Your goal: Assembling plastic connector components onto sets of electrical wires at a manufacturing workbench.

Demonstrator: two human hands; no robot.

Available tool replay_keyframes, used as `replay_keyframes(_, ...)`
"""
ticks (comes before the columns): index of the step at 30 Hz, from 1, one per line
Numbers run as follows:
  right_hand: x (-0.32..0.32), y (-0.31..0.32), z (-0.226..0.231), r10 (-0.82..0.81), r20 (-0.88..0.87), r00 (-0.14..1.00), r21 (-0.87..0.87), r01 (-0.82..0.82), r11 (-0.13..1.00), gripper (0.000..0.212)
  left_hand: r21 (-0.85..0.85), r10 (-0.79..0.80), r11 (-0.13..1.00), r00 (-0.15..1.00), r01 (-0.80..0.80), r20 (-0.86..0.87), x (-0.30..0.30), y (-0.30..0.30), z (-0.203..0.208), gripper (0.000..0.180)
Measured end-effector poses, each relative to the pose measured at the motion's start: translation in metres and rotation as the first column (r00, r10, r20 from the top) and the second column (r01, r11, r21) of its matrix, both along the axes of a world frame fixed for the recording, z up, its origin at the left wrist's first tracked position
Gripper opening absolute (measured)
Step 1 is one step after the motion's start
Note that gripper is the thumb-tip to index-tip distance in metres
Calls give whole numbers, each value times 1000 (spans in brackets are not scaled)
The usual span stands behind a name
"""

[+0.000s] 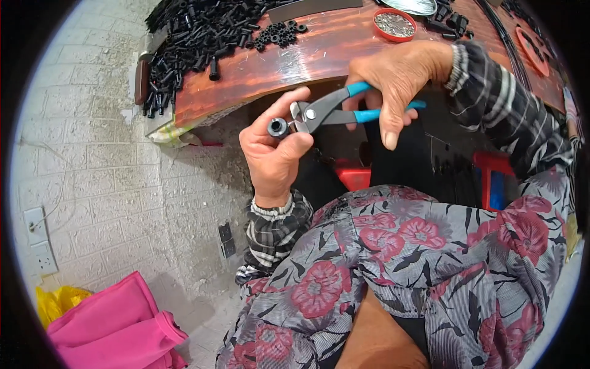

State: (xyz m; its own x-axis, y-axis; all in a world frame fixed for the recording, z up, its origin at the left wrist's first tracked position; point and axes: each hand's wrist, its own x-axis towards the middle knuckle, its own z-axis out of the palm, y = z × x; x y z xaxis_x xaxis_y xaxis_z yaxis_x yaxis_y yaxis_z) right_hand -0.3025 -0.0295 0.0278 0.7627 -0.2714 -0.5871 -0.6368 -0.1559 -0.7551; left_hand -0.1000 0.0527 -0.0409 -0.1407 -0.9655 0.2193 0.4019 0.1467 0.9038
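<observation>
My right hand (399, 83) is wrapped round the teal handles of a pair of pliers (335, 112), which stand partly spread. The grey jaws point left, toward my left hand (270, 154). Between its thumb and fingers that hand grips a short black tube (278, 128), its round hollow end facing up at me. The jaw tips are right beside the tube, at its right side. Whether they bite on anything small there I cannot make out. Both hands are in the air in front of the table's near edge.
A large heap of black tubular parts (196, 43) covers the left of the reddish wooden table (326, 55), with small black rings (276, 35) beside it. A red dish of small metal pieces (394, 24) stands farther right. Pink cloth (117, 326) lies at lower left by the brick wall.
</observation>
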Motion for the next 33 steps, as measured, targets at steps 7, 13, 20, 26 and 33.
replay_keyframes(7,0,33,-14,75,211,975,-965,195,175,39,77,15,997,999,-13,-29,5,0,4,47)
replay_keyframes(13,-6,11,-11,73,230,970,-642,95,761,36,-1,-4,1000,995,4,103,3,1,14,56)
replay_keyframes(20,-2,19,-11,11,38,999,32,-12,999,38,72,-30,997,996,24,78,2,2,14,38)
replay_keyframes(26,-19,23,-20,301,328,895,-944,325,62,35,57,-23,998,998,19,65,1,-1,12,45)
replay_keyframes(33,-12,18,7,5,125,992,-111,9,994,40,67,-70,996,992,63,103,2,-2,15,49)
